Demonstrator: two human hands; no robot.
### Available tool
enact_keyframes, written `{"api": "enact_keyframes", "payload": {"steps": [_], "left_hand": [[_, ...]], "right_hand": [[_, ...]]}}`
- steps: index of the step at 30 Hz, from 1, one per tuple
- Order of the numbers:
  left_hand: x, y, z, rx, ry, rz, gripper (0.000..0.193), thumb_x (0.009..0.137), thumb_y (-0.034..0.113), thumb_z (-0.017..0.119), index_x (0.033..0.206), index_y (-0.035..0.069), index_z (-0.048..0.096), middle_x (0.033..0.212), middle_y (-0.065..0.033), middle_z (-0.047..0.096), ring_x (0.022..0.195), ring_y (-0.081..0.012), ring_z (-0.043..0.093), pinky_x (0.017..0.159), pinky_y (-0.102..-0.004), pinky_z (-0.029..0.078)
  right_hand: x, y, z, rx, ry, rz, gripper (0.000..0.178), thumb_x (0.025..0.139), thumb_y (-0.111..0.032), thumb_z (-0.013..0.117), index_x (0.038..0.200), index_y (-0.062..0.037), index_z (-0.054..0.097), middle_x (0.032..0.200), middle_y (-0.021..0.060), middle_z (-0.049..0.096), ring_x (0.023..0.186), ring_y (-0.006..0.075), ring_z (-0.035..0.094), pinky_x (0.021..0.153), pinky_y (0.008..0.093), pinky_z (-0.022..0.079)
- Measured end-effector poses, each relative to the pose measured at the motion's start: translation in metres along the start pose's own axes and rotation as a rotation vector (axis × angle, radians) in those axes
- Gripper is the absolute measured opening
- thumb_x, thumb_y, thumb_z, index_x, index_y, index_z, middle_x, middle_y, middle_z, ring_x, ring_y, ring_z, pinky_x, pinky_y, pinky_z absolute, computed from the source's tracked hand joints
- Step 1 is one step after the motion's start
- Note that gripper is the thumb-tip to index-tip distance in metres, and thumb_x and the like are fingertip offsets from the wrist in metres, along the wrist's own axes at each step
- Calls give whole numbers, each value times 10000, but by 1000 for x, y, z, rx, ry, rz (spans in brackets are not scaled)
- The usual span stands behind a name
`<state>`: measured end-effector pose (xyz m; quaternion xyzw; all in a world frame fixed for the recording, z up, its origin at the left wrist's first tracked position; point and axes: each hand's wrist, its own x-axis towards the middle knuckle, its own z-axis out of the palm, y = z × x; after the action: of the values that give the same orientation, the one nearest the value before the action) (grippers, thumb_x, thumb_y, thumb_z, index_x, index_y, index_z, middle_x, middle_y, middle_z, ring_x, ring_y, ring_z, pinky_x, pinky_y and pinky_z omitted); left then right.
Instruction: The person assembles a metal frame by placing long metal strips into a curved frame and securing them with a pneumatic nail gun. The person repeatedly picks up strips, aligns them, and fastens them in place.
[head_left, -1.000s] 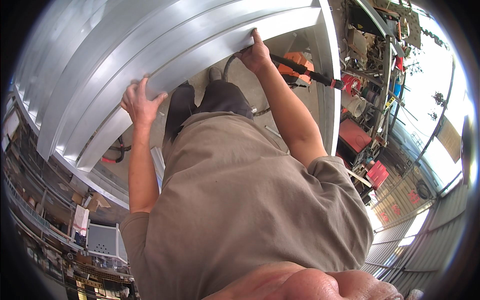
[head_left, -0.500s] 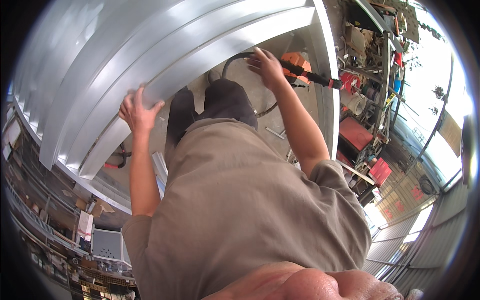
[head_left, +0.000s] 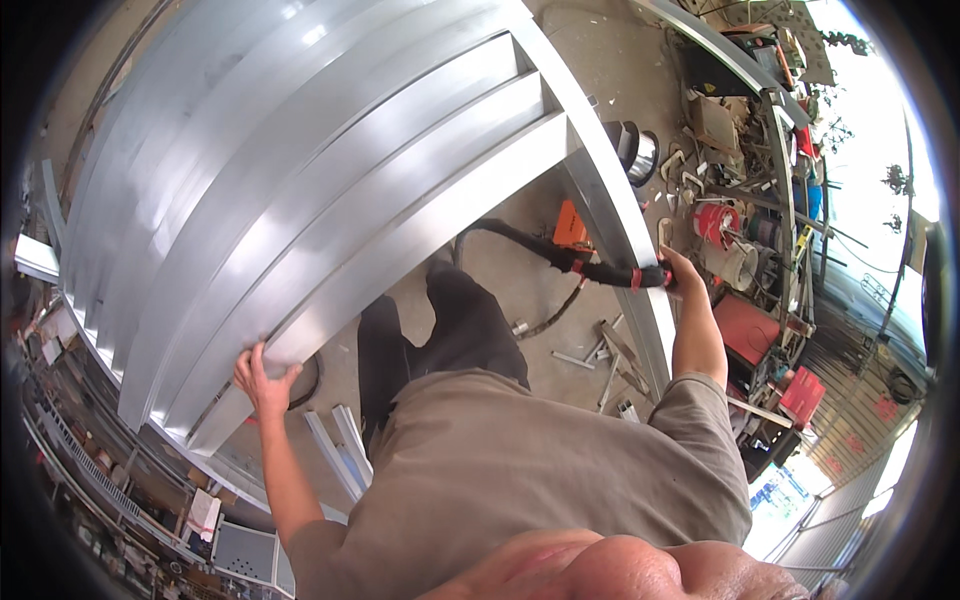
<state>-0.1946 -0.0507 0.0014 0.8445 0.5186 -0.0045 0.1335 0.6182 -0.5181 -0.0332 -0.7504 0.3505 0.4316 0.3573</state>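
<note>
Orange box (head_left: 572,224) behind black cable (head_left: 540,249)

Scattered metal strips (head_left: 626,358) on the concrete floor (head_left: 585,50)

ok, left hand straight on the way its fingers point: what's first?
The left hand would likely meet the silvery metal slats at once; exact depth and contact are unclear.

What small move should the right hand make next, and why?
Probably lift the end of the red-banded black hose clear of the metal side rail: the hose crosses over it, the right hand is already at that end, and the left hand rests on the nearest slat.
</note>
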Motion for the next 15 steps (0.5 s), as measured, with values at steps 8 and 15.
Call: {"api": "enact_keyframes", "payload": {"steps": [8,15], "left_hand": [[-2,-8,1,-10,-39,32,978,638,522,933,1457,162,538,1334,-142,509,1286,-386,458,1100,-592,334],[-2,-6,3,-3,-17,41,945,672,571,907,1455,172,559,1331,-122,522,1261,-375,480,1078,-579,351]], "right_hand": [[31,0,-21,-87,-116,104,214,943,-136,684,1115,-13,720,959,134,770,805,224,752,742,359,623],[-111,7,-28,205,2,-568,228,930,-59,689,1146,-105,633,873,35,651,755,182,667,685,354,587]]}}
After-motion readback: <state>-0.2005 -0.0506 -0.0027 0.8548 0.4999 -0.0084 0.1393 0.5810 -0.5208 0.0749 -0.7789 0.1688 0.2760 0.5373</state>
